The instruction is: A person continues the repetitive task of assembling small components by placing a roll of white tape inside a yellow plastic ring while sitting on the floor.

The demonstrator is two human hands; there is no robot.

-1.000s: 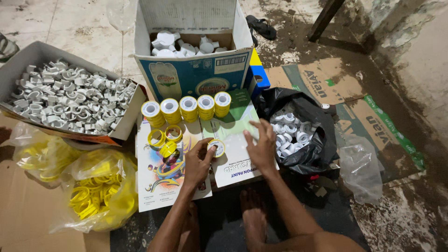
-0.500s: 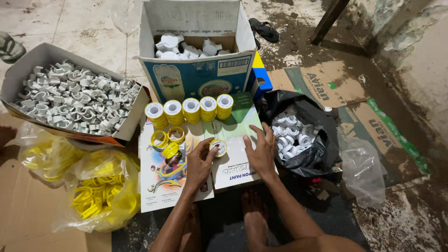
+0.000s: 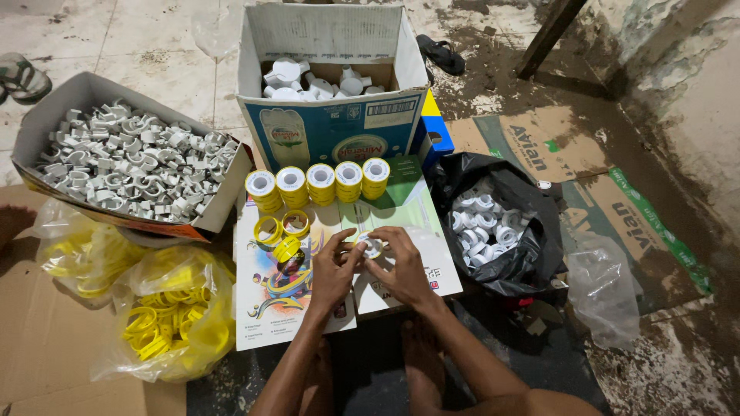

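Observation:
My left hand (image 3: pixel 333 271) and my right hand (image 3: pixel 401 263) meet over a printed cardboard sheet (image 3: pixel 266 312), both gripping one small white spool with a yellow ring (image 3: pixel 370 245). Behind them stand several stacks of finished yellow-and-white rolls (image 3: pixel 320 183) in a row. Three loose yellow rings (image 3: pixel 282 229) lie left of my left hand. A black bag of white spools (image 3: pixel 487 221) sits open just right of my right hand.
A tall carton of white parts (image 3: pixel 324 131) stands behind the row. A box of white clips (image 3: pixel 123 166) lies at left. Clear bags of yellow rings (image 3: pixel 173 320) rest at lower left. An empty clear bag (image 3: pixel 605 289) and a sandal (image 3: pixel 441 52) lie on the floor.
My right hand has come away from the black bag and joined the left hand on the small spool over the cardboard sheet.

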